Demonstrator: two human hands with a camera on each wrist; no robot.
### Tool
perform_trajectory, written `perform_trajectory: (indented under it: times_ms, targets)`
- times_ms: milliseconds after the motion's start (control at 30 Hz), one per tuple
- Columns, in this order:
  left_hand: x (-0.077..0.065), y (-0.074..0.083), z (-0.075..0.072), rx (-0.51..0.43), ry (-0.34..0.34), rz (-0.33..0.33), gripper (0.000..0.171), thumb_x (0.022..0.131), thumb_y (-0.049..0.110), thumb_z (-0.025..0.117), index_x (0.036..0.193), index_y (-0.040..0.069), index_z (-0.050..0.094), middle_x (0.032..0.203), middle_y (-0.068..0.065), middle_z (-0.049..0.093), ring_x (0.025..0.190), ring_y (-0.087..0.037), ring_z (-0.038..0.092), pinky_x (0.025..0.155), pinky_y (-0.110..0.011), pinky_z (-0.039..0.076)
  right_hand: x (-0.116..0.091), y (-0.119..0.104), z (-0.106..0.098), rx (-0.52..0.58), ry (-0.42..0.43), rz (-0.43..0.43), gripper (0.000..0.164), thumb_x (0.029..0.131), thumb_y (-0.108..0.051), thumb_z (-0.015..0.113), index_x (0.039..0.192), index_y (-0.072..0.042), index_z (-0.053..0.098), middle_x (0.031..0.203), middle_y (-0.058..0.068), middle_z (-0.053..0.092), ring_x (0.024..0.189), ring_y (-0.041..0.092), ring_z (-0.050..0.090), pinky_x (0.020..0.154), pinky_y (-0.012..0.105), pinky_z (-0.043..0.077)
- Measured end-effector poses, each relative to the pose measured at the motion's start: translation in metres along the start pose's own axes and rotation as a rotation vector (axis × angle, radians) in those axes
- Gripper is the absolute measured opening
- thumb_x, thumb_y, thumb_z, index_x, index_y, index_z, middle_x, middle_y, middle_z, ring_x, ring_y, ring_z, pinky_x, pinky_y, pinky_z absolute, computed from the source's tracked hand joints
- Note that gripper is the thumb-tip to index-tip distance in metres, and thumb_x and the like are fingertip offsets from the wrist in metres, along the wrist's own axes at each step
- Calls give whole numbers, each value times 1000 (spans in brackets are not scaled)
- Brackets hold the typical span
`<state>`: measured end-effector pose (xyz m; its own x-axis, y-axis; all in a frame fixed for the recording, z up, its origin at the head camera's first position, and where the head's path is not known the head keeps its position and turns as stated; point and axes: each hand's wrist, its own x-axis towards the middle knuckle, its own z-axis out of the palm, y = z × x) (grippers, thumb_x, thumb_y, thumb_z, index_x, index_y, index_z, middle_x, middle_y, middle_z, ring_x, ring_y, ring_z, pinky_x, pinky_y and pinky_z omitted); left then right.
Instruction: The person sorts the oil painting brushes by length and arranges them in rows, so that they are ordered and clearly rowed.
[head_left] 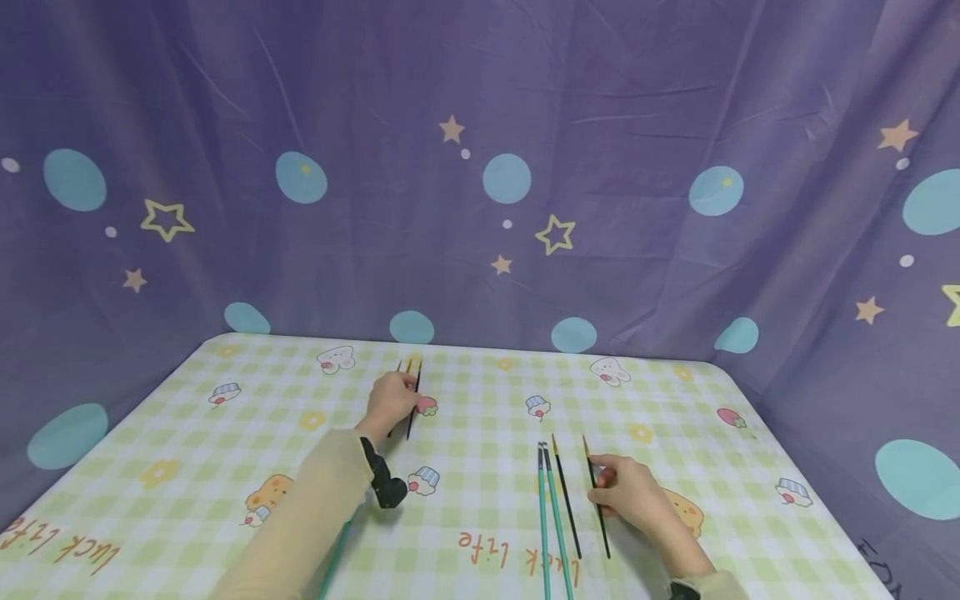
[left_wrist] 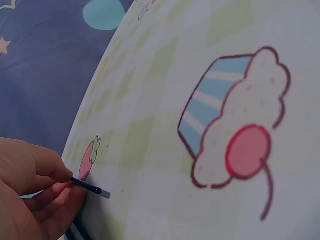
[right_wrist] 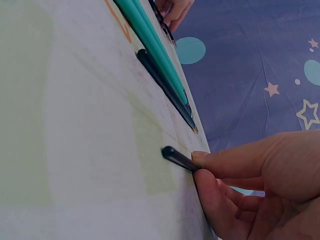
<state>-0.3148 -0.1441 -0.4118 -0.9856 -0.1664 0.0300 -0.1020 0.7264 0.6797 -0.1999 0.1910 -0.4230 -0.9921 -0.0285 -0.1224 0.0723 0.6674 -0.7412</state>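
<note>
At the far left of the middle of the table, my left hand [head_left: 393,400] pinches a thin dark paintbrush [head_left: 410,427] between thumb and fingers. Its end pokes out past the fingertips in the left wrist view. Other thin brushes lie by that hand, partly hidden by it. My right hand [head_left: 630,493] pinches a black paintbrush [head_left: 601,521] by its handle, bristles pointing away; the rounded handle end [right_wrist: 179,159] shows in the right wrist view. Left of it lie another black paintbrush [head_left: 567,502] and two teal paintbrushes [head_left: 543,517], roughly side by side.
A checked green-and-white cloth [head_left: 480,467] with printed cupcakes and lettering covers the table. Part of a teal handle [head_left: 335,557] shows beside my left sleeve [head_left: 307,517] near the front edge. Behind the table hangs a purple curtain [head_left: 375,250] with stars and dots.
</note>
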Motion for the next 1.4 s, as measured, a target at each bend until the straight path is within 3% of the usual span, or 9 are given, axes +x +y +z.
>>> perform_trajectory:
  times_ms: [167, 333, 500, 800, 1000, 1167, 1267, 1400]
  targets:
    - [2, -1, 2, 32, 8, 7, 42, 74, 18, 71, 112, -1, 62, 112, -19, 62, 98, -30, 59, 81, -40, 48, 0, 0, 0, -8, 0, -1, 53, 73, 1, 69, 124, 2, 52, 71, 3, 50, 52, 12, 51, 47, 25, 49]
    - [2, 1, 3, 75, 8, 0, 50, 69, 26, 77, 110, 1, 64, 110, -17, 63, 91, -29, 61, 77, -40, 49, 0, 0, 0, -5, 7, -14, 53, 73, 2, 69, 124, 2, 52, 70, 3, 50, 51, 12, 51, 46, 25, 49]
    - [3, 5, 1, 124, -4, -12, 47, 69, 29, 77, 107, 4, 65, 106, -15, 64, 82, -26, 61, 68, -37, 50, 0, -1, -1, -10, 8, -12, 53, 73, 1, 69, 124, 2, 53, 71, 2, 50, 53, 12, 50, 47, 25, 48]
    - [2, 7, 2, 182, -14, -24, 49, 69, 30, 77, 109, 6, 64, 107, -15, 64, 87, -28, 62, 68, -39, 50, -1, -1, -1, -13, 1, -11, 54, 73, 1, 69, 124, 2, 52, 71, 3, 50, 52, 12, 51, 46, 25, 48]
    - [0, 7, 0, 154, 8, -43, 46, 65, 31, 80, 101, 6, 66, 96, -11, 66, 74, -22, 60, 56, -31, 46, -1, -2, -1, -12, -3, -7, 54, 73, 1, 70, 124, 2, 52, 71, 3, 50, 52, 12, 50, 46, 25, 48]
    - [-5, 5, -2, 106, 36, 11, 45, 67, 29, 79, 104, 6, 67, 98, -9, 66, 81, -23, 61, 64, -34, 48, 0, -1, -1, -20, -8, 1, 54, 73, 0, 70, 124, 1, 52, 71, 3, 50, 52, 12, 50, 47, 25, 48]
    - [-13, 8, -4, 3, 14, 62, 41, 71, 20, 76, 107, 3, 65, 95, -11, 66, 76, -23, 63, 63, -31, 50, 1, -1, -1, -28, -7, 5, 54, 73, 0, 70, 125, 1, 52, 72, 2, 51, 53, 12, 50, 47, 25, 48]
    - [-26, 14, -5, -158, -51, 89, 32, 77, 9, 68, 107, -2, 63, 88, -12, 62, 60, -21, 62, 53, -26, 50, 0, -1, -1, -30, -5, 1, 54, 73, 0, 70, 125, 1, 52, 72, 3, 51, 53, 12, 51, 47, 25, 48]
